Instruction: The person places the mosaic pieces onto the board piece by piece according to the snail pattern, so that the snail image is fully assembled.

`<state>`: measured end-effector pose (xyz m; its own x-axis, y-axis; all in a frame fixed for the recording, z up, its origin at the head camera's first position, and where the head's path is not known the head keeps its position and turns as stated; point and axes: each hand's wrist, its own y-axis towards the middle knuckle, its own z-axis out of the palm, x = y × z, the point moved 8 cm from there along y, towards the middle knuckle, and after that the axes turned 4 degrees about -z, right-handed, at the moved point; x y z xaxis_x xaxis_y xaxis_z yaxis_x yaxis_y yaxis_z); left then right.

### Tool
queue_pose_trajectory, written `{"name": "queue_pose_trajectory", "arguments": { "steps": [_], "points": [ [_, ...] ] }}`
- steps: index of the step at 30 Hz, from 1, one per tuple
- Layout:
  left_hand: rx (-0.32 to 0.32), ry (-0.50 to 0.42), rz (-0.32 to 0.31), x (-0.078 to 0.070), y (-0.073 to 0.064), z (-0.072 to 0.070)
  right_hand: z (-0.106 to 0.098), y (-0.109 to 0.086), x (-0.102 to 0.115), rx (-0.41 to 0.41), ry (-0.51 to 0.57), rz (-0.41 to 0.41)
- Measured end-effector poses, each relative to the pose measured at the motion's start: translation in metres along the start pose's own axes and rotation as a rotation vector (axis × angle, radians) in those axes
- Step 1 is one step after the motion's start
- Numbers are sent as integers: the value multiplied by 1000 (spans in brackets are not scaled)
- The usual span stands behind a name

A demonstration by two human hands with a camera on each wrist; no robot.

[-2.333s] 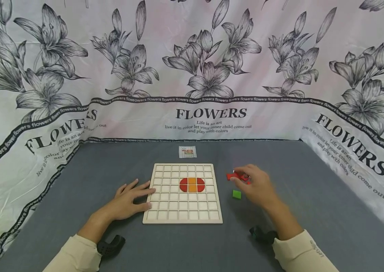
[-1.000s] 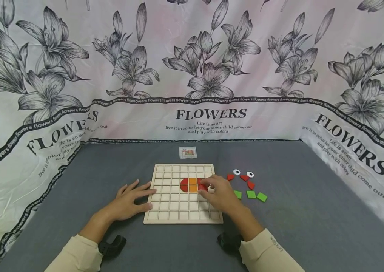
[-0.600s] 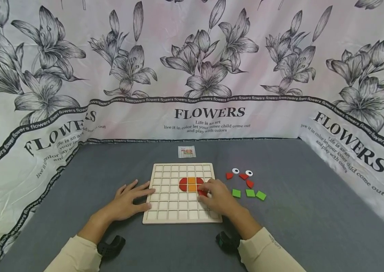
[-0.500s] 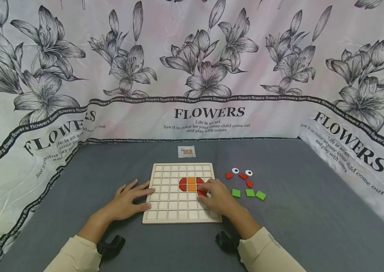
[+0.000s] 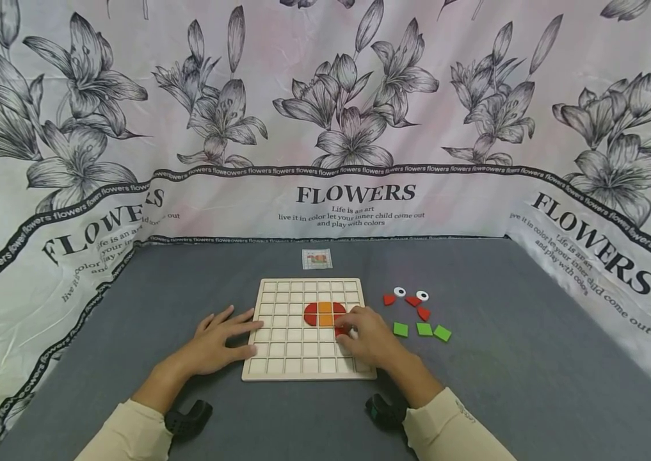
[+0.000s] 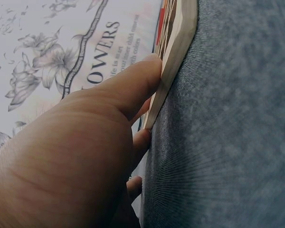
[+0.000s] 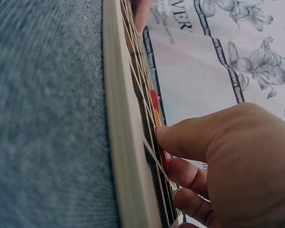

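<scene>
A pale wooden grid board [image 5: 285, 349] lies on the grey table, with red quarter-round pieces [image 5: 310, 314] and orange squares [image 5: 325, 314] set in its cells as a rounded shape. My left hand [image 5: 216, 342] rests spread at the board's left edge; in the left wrist view its thumb [image 6: 142, 78] touches the side of the board. Over the right part of the grid, my right hand [image 5: 367, 336] pinches a red tile [image 5: 340, 331] just below the right end of that shape. The right wrist view shows thumb and forefinger at this red tile [image 7: 164, 159], close against the grid.
Right of the board lie several loose pieces: red ones [image 5: 424, 314], green squares [image 5: 425, 329] and two white eye discs [image 5: 399, 292]. A small printed pattern card [image 5: 317, 259] lies behind the board. Flower-printed cloth [image 5: 360, 211] stands around the table's back and sides.
My right hand has gone from the loose pieces on the right to the board, bringing a red tile, then shifted slightly toward me over the grid. My left hand has stayed put.
</scene>
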<state>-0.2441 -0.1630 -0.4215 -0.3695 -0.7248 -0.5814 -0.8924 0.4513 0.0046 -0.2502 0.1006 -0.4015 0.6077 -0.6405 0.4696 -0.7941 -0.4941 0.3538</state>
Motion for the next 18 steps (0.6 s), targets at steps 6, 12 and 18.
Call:
{"name": "queue_pose_trajectory", "arguments": {
  "steps": [6,12,18],
  "points": [
    [-9,8,-6,2,-1,0,-5,2,4,-58,6,-27],
    [-4,1,3,3,-1,3,-27,0,0,-165,75,19],
    [-11,-1,9,5,2,2,-49,2,-4,-179,67,32]
  ]
}}
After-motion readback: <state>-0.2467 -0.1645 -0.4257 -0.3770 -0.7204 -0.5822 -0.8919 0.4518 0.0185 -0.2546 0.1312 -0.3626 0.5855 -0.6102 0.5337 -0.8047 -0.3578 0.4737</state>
